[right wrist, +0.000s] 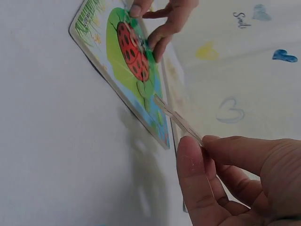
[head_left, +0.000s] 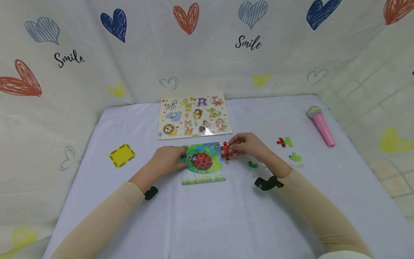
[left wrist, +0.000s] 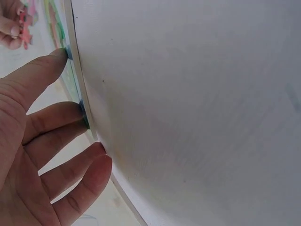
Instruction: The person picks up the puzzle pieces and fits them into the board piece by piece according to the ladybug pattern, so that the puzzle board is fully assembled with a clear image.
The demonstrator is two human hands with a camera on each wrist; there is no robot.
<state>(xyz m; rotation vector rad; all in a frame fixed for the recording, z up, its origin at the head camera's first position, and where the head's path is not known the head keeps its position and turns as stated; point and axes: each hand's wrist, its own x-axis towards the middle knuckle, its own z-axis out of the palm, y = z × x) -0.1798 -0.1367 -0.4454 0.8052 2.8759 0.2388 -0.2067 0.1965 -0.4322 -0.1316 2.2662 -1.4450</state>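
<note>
While your right hand pinches the red puzzle piece at the ladybug puzzle's 3 o'clock edge, your left hand lies flat-fingered at its 9 o'clock edge, likely steadying it on the tabletop. Loose pieces wait farther toward 3 o'clock, and the animal board lies at 12.

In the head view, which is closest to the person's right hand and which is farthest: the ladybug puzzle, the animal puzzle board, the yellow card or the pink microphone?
From the right hand, nearest first:
1. Ladybug puzzle, just to its left, by the red piece it pinches.
2. Animal puzzle board, behind and to the left.
3. Pink microphone, off to the right.
4. Yellow card, far left.
</note>
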